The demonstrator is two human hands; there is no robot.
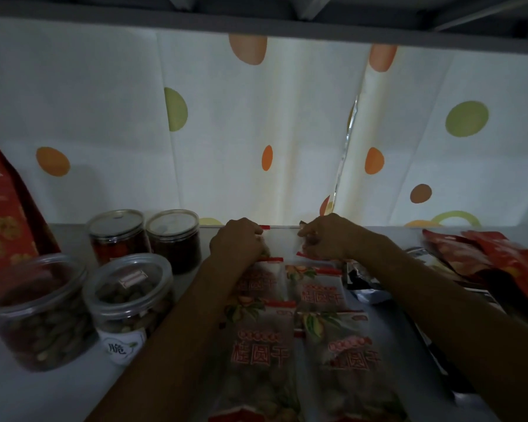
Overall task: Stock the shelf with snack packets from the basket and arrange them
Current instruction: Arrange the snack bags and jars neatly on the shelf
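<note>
Gripping rearmost packet (282, 239) crosswise, both hands (238, 239) (323, 237).

- The scene is dim; the shelf board (73, 391) and both forearms are in shadow.
- Light comes through the dotted curtain (256, 132) behind, which glows pale.
- The red packets (500, 263) at the right edge are blurred.
- The wide lens bends the upper shelf edge (256, 25).
- The dark parts are soft and grainy.

- Single head view, close in, facing forward into the shelf (83, 388) bay.
- Dotted curtain (256, 132) behind; upper shelf underside (256, 16) along top edge.
</note>
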